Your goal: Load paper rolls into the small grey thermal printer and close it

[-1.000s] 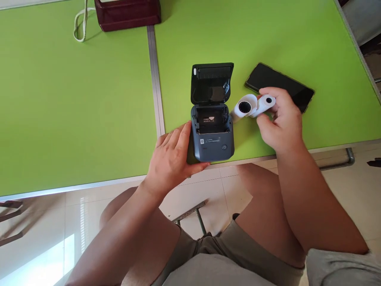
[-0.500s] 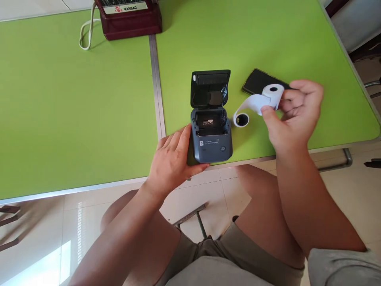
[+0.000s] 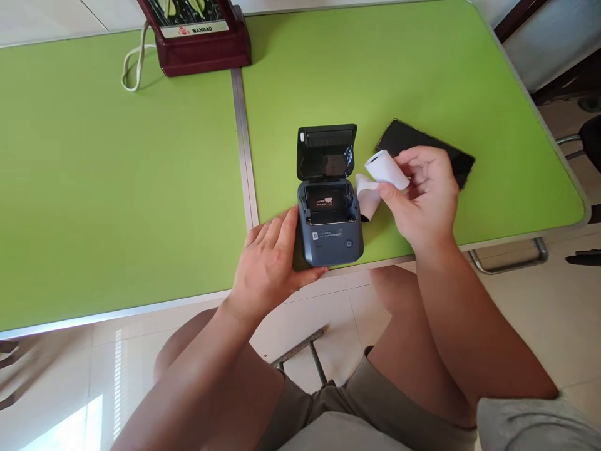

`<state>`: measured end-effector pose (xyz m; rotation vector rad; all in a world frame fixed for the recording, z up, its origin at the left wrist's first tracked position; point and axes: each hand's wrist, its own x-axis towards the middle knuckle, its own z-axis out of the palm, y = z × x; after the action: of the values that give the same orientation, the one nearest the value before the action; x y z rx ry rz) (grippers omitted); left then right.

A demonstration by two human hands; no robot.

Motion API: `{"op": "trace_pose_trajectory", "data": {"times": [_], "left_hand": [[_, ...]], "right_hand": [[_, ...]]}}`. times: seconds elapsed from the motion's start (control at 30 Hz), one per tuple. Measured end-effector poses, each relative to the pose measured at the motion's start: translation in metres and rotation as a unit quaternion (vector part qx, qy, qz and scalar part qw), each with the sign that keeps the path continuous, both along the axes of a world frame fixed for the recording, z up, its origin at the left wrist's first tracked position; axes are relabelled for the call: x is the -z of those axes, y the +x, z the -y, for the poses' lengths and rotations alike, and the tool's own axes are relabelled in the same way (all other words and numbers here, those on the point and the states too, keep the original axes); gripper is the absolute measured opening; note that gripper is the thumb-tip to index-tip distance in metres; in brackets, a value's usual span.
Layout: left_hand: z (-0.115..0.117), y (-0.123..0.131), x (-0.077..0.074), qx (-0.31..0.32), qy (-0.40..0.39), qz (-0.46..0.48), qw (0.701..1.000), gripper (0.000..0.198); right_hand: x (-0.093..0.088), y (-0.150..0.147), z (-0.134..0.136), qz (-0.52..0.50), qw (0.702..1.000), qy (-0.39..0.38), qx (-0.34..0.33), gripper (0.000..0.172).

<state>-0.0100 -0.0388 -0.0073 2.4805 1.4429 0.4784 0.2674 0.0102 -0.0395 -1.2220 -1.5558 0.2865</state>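
A small blue-grey label printer (image 3: 332, 243) stands on the green table with its black lid (image 3: 326, 153) flipped up, and its paper bay shows no roll. My left hand (image 3: 267, 254) braces the printer, fingers along its left side and thumb across its front edge. Between the thumb and fingers of my right hand (image 3: 425, 194) is a roll of white paper (image 3: 389, 169), tilted, just right of the lid. A strip joins it to a second white roll (image 3: 369, 204), which lies on the table beside the printer's right side.
Partly behind my right hand lies a black phone (image 3: 462, 160). A dark red appliance (image 3: 201, 59) marked WANBAO stands at the back, its white cord (image 3: 138, 62) looped to the left. A metal strip (image 3: 241, 134) crosses the green table (image 3: 117, 188), whose front edge runs above my legs.
My right hand has moved left with the paper roll, toward the printer, and tilted it. The second roll has shifted and turned. My left hand stays at the printer.
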Motion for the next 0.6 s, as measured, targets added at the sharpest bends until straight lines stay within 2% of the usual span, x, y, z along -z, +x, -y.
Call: {"op": "trace_pose_trajectory", "data": {"times": [0.1, 0.2, 0.27, 0.33, 0.4, 0.47, 0.53, 0.6], "left_hand": [[0.0, 0.001, 0.0, -0.002, -0.011, 0.007, 1.0, 0.099], [0.0, 0.001, 0.002, -0.001, -0.013, 0.014, 1.0, 0.097], [0.0, 0.001, 0.002, -0.003, -0.009, 0.018, 1.0, 0.097], [-0.001, 0.001, 0.003, -0.004, -0.004, 0.016, 1.0, 0.097], [-0.001, 0.0, 0.002, 0.0, -0.004, 0.008, 1.0, 0.099], [-0.002, -0.001, 0.001, 0.008, -0.004, 0.001, 1.0, 0.101], [-0.002, -0.002, 0.0, 0.016, -0.001, 0.0, 1.0, 0.101], [-0.002, -0.002, -0.001, 0.019, 0.003, 0.0, 1.0, 0.1]], "right_hand": [[0.012, 0.015, -0.003, -0.049, 0.999, 0.007, -0.017, 0.045], [0.013, 0.02, -0.004, -0.09, 0.996, 0.024, 0.013, 0.042], [0.0, 0.013, -0.001, -0.073, 0.996, 0.026, 0.035, 0.037], [-0.022, -0.002, 0.003, -0.025, 0.999, 0.012, 0.027, 0.033], [-0.046, -0.022, 0.007, 0.028, 0.999, -0.011, -0.019, 0.024], [-0.062, -0.04, 0.007, 0.073, 0.994, -0.013, -0.078, 0.013], [-0.067, -0.052, 0.005, 0.103, 0.987, -0.012, -0.119, 0.012], [-0.065, -0.057, 0.002, 0.119, 0.984, -0.022, -0.133, 0.016]]}}
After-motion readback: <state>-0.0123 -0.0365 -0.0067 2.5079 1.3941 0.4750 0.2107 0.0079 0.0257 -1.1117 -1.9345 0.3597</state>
